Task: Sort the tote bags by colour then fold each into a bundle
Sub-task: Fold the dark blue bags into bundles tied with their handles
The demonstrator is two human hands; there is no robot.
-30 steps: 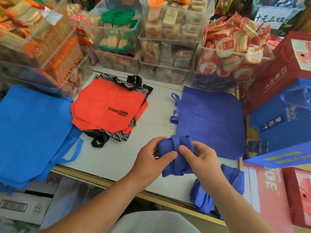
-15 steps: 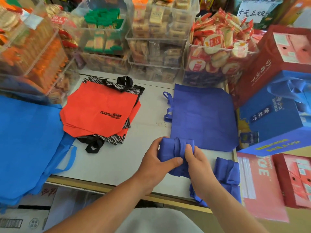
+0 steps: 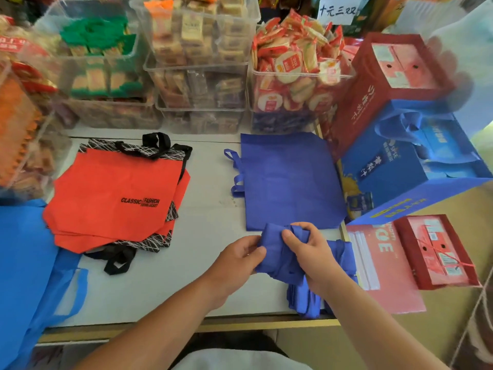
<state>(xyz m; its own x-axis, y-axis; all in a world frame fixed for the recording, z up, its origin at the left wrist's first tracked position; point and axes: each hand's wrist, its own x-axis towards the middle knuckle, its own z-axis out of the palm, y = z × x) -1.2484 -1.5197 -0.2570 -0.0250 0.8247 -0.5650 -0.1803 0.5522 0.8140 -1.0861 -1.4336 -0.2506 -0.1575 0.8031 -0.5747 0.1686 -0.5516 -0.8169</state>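
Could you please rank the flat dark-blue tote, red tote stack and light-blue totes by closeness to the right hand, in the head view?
1. Flat dark-blue tote, just beyond the right hand.
2. Red tote stack, left of centre.
3. Light-blue totes, far left.

A small shop counter: clear bins (image 3: 197,84) of wrapped snacks stacked at the far edge, a handwritten price sign (image 3: 336,10) behind, boxed gift sets (image 3: 394,84) at right.
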